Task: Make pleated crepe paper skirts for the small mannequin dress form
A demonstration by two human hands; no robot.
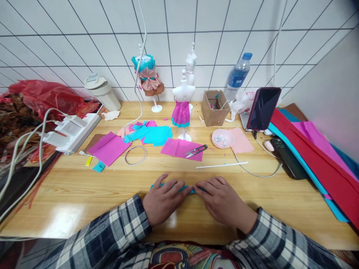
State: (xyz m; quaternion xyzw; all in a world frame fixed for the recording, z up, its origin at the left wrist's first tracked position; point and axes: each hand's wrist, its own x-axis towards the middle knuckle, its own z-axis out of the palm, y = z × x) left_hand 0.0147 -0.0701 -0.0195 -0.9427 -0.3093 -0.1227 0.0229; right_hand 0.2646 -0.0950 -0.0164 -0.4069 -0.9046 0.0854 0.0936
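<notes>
A narrow folded strip of turquoise crepe paper (192, 191) lies along the front of the wooden table, mostly covered by my fingers. My left hand (167, 198) is closed over its left part, the fingers pressed together on top and the thumb hidden. My right hand (220, 200) grips its right part, fingertips almost meeting those of the left. Just beyond are a magenta paper piece (171, 147) with small thread snips (196, 151) on it, and a thin white stick (221, 165). Further back, a small white dress form (183, 91) wears a magenta paper skirt (181, 113) with a turquoise hem.
Turquoise paper pieces (158, 135), a magenta sheet (110, 148) and a ring (135, 155) lie left. A pink dish (223, 138) holds shiny bits. Behind are a cardboard box (214, 112) and bottle (238, 76). A phone (263, 109) stands right; a power strip (75, 132) lies left.
</notes>
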